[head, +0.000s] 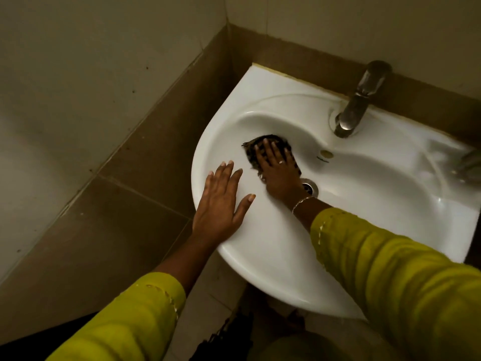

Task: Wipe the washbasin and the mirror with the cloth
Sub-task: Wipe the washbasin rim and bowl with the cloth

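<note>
Presses a dark patterned cloth [260, 140] flat against the inner wall of the white washbasin [273, 256] with the right hand [276, 173], at about ten o'clock from the drain [311, 187]. Lays the fingers straight and spread over the cloth, grip apart and not curled round it, likely to spread pressure over a wide patch and let the cloth slide along the curve. Rests the left hand [221, 204] palm down on the front rim at about eight o'clock from the drain, grip apart too, fingers straight, holding nothing; seems meant as a brace, to steady the body while leaning in over the bowl. Leaves the tap [359, 100], at one o'clock from the drain, and the overflow hole [326, 153] below it well apart from the cloth. Shows no mirror anywhere in view. Judging by this, sits in the washbasin half of the job, with the right side, the ledge round the tap and the mirror yet to be reached. Calls for care near the drain, to stop a cloth corner catching there
</note>
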{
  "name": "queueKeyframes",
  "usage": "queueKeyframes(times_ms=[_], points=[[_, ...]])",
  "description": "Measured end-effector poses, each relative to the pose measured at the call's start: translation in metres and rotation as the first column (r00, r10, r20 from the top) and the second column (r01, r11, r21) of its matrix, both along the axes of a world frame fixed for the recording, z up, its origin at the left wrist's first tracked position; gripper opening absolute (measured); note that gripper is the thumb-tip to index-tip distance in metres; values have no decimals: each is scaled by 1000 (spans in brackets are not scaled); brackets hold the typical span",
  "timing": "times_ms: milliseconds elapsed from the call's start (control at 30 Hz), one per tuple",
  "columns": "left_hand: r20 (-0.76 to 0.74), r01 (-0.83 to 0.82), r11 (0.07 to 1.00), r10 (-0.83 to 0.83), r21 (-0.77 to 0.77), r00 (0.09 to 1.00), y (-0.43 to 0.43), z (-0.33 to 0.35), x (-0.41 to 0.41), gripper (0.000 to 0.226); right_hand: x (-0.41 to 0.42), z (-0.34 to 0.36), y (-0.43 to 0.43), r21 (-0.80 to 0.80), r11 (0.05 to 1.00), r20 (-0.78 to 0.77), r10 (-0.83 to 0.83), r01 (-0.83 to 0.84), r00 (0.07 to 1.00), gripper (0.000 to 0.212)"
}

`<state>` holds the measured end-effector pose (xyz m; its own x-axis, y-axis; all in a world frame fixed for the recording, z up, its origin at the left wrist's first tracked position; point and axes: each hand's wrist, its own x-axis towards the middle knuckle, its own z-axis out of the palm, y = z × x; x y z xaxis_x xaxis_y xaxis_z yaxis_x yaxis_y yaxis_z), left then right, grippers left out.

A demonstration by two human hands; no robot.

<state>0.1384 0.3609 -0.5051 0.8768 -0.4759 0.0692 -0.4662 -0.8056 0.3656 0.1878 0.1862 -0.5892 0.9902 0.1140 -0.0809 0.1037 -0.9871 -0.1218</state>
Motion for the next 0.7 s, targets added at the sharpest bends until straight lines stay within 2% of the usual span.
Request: queueKeyframes(times_ms=[100, 200, 300, 400, 433, 500, 567, 633, 700], points=[[10, -3, 1000, 2, 21, 1000, 0, -1, 0, 76, -19, 2, 16, 118, 990, -103, -67, 79, 992, 62], [8, 0, 1000, 0, 24, 1000, -1, -2, 0, 69, -36, 4, 28, 277, 960, -266, 51, 26, 963, 61], [-1, -9, 1000, 9, 11, 1000, -1, -1, 0, 68, -59, 22, 41, 432, 901, -275, 150, -17, 950, 61], [-9, -15, 1000, 15, 16, 1000, -2, 0, -1, 69, -85, 48, 43, 585, 808, -377, 198, 67, 905, 55], [-6, -16, 1000, 16, 21, 1000, -2, 0, -1, 70, -93, 51, 40, 608, 791, -393, 233, 62, 890, 54], [-1, -14, 999, 14, 30, 1000, -1, -1, 0, 70, -107, 45, 31, 631, 774, -340, 339, -54, 877, 59], [-4, -14, 999, 15, 36, 1000, -1, -2, 0, 72, -119, 30, 13, 612, 768, -283, 434, -187, 855, 79], [-2, -16, 999, 16, 42, 1000, -1, -2, 0, 73, -136, 22, -11, 596, 767, -277, 474, -238, 836, 95], [-3, -17, 999, 17, 41, 1000, -2, -2, 0, 74, -149, 24, -36, 579, 775, -312, 498, -254, 809, 90]])
